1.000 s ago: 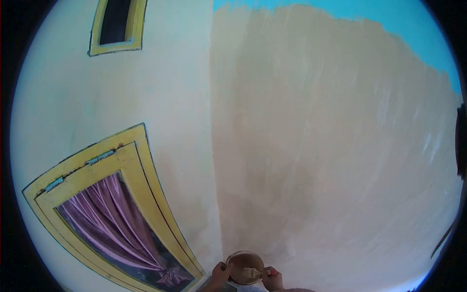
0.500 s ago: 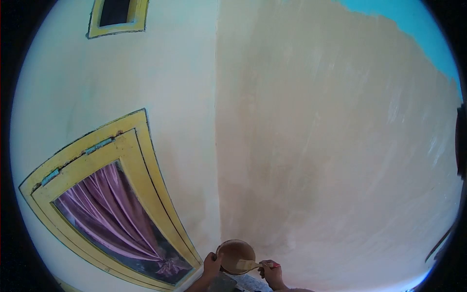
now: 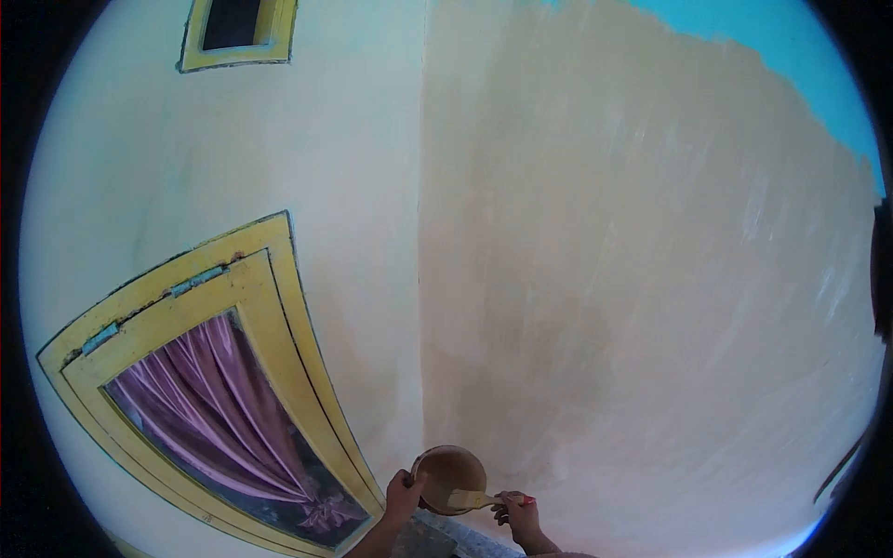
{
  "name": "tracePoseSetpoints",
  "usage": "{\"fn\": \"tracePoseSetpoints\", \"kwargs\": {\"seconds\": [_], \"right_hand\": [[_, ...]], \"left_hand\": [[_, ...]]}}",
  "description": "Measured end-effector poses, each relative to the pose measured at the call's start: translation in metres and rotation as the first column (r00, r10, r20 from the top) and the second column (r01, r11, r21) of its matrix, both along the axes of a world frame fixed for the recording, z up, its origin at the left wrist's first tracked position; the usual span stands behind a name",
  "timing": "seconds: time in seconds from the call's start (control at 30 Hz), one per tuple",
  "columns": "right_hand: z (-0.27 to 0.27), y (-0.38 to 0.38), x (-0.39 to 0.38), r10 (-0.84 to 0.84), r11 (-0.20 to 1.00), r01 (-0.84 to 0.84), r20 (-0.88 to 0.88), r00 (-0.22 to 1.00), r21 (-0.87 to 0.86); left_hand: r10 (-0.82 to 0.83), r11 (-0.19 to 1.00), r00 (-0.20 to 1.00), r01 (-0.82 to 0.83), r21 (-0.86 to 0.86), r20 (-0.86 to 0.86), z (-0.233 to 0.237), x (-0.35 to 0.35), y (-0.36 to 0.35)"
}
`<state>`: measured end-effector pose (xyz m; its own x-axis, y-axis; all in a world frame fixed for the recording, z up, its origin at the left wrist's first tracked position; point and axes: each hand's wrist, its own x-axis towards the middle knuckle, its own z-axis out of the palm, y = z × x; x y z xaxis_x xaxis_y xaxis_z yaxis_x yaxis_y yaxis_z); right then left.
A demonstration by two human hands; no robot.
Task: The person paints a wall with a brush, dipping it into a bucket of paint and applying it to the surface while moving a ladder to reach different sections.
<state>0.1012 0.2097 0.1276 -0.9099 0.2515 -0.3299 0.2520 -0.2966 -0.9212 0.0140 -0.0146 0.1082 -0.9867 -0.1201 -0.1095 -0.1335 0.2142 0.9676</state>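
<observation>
While your left hand (image 3: pixel 403 491) pinches the left rim of the bowl (image 3: pixel 448 470), your right hand (image 3: pixel 519 516) is clenched on the handle of the brush (image 3: pixel 470 500). Its bristles lie at the bowl's lower right rim. The brush lies nearly level, bristles pointing left. Judge it light, with a stiff handle and a soft, wet tip, so grip well back on the handle. Both sit low before the beige wall (image 3: pixel 651 279), near its inner corner.
</observation>
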Motion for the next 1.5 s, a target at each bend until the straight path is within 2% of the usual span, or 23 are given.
{"fn": "tracePoseSetpoints", "kwargs": {"seconds": [0.03, 0.13, 0.27, 0.3, 0.33, 0.37, 0.43, 0.5, 0.57, 0.63, 0.67, 0.73, 0.83, 0.93, 1.07, 1.13, 1.23, 1.27, 1.4, 1.47, 1.5], "right_hand": [[-0.001, 0.000, -0.001, 0.000, 1.000, 0.000, -0.003, 1.000, -0.002], [-0.001, 0.001, 0.001, -0.028, 0.999, 0.030, 0.055, 0.998, -0.025], [0.010, 0.003, 0.001, -0.038, 0.980, 0.050, 0.065, 0.997, -0.190], [0.013, 0.004, -0.001, -0.037, 0.963, 0.048, 0.046, 0.998, -0.265], [0.014, 0.007, -0.005, -0.040, 0.963, 0.051, 0.049, 0.998, -0.265], [0.014, 0.010, -0.013, -0.038, 0.947, 0.051, 0.050, 0.998, -0.317], [0.024, 0.012, -0.023, -0.037, 0.931, 0.052, 0.048, 0.998, -0.362], [0.041, 0.010, -0.035, -0.042, 0.922, 0.028, -0.027, 0.999, -0.386], [0.058, 0.008, -0.048, -0.042, 0.931, 0.020, -0.052, 0.998, -0.366], [0.073, 0.009, -0.065, -0.034, 0.934, -0.016, -0.135, 0.990, -0.356], [0.086, 0.009, -0.070, -0.033, 0.937, -0.014, -0.129, 0.991, -0.349], [0.123, 0.007, -0.082, -0.047, 0.955, -0.018, -0.208, 0.977, -0.298], [0.165, 0.008, -0.095, -0.037, 0.952, -0.059, -0.304, 0.952, -0.301], [0.190, 0.001, -0.100, 0.001, 0.970, -0.092, -0.377, 0.926, -0.224], [0.179, -0.008, -0.106, -0.029, 0.979, -0.060, -0.419, 0.907, -0.196], [0.162, -0.014, -0.102, -0.035, 0.999, 0.028, -0.382, 0.924, -0.023], [0.135, -0.011, -0.100, -0.055, 0.996, 0.028, -0.328, 0.943, -0.087], [0.127, -0.011, -0.099, -0.029, 1.000, 0.026, -0.349, 0.937, -0.014], [0.117, -0.014, -0.096, -0.040, 0.996, 0.009, -0.339, 0.940, -0.093], [0.111, -0.014, -0.097, -0.027, 0.999, 0.035, -0.308, 0.951, 0.020], [0.111, -0.014, -0.097, -0.030, 0.999, 0.037, -0.310, 0.950, 0.018]], "left_hand": [[-0.013, 0.999, 0.999, 0.010, -0.052, -0.051, -0.007, -0.003, -0.001], [-0.048, 0.997, 0.998, 0.046, -0.061, -0.028, -0.013, -0.003, -0.004], [-0.049, 0.999, 0.999, 0.049, -0.023, 0.015, -0.013, -0.003, -0.003], [-0.049, 0.997, 0.998, 0.046, 0.065, 0.043, -0.017, -0.008, -0.003], [-0.051, 0.987, 0.996, 0.040, 0.154, 0.069, -0.022, -0.009, -0.003], [-0.054, 0.987, 0.996, 0.042, 0.156, 0.071, -0.026, -0.011, -0.003], [-0.050, 0.910, 0.971, -0.053, 0.412, 0.235, -0.013, -0.015, 0.000], [-0.063, 0.919, 0.975, -0.026, 0.395, 0.211, -0.008, -0.024, 0.000], [-0.072, 0.927, 0.978, -0.007, 0.374, 0.195, -0.012, -0.037, 0.000], [-0.079, 0.974, 0.995, 0.064, 0.219, 0.061, -0.009, -0.053, 0.001], [-0.080, 0.972, 0.995, 0.063, 0.227, 0.067, 0.000, -0.054, 0.001], [-0.097, 0.970, 0.990, 0.070, 0.234, 0.104, 0.053, -0.058, 0.000], [-0.064, 0.979, 0.998, 0.062, 0.192, 0.006, 0.069, -0.079, -0.002], [-0.092, 0.959, 0.996, 0.090, 0.270, -0.006, 0.094, -0.093, -0.006], [-0.088, 0.950, 0.996, 0.080, 0.301, 0.015, 0.133, -0.100, -0.011], [-0.081, 0.949, 0.992, 0.105, 0.298, -0.093, 0.145, -0.096, -0.013], [-0.087, 0.939, 0.994, 0.103, 0.329, -0.062, 0.155, -0.090, -0.018], [-0.087, 0.938, 0.994, 0.104, 0.331, -0.064, 0.154, -0.092, -0.018], [-0.115, 0.952, 0.993, 0.122, 0.280, -0.039, 0.132, -0.091, -0.022], [-0.103, 0.951, 0.994, 0.104, 0.290, -0.019, 0.122, -0.093, -0.020], [-0.109, 0.947, 0.994, 0.103, 0.306, 0.003, 0.118, -0.092, -0.020]]}}
